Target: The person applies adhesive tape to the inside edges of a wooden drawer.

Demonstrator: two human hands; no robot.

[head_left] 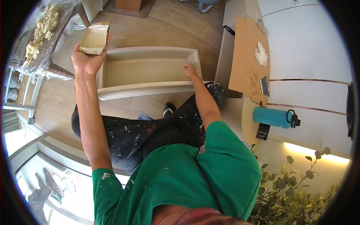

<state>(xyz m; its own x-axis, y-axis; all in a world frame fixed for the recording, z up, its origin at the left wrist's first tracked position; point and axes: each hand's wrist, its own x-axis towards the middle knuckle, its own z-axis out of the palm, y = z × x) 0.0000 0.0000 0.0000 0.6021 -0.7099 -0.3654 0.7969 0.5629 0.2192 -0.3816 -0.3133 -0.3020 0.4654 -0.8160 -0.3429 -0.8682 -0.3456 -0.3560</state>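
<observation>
My left hand [88, 62] is raised at the upper left, its fingers wrapped around a cut-open square carton [94, 38]. The carton has pale cream residue inside and smeared along its edge. A cream drawer [146, 89], long and open-topped, lies in front of my knees. My right hand [190, 70] is closed at the drawer's right end, over its inner corner. Whatever its fingers pinch, if anything, is too small to make out.
On the right, a cardboard sheet [243, 56] holds a white crumpled lump [261, 54]. Near it lie a teal bottle [273, 117] and a dark flat box [263, 131]. A plastic-covered table [62, 41] with crumpled cream scraps stands at upper left. Leafy branches [290, 191] spread at lower right.
</observation>
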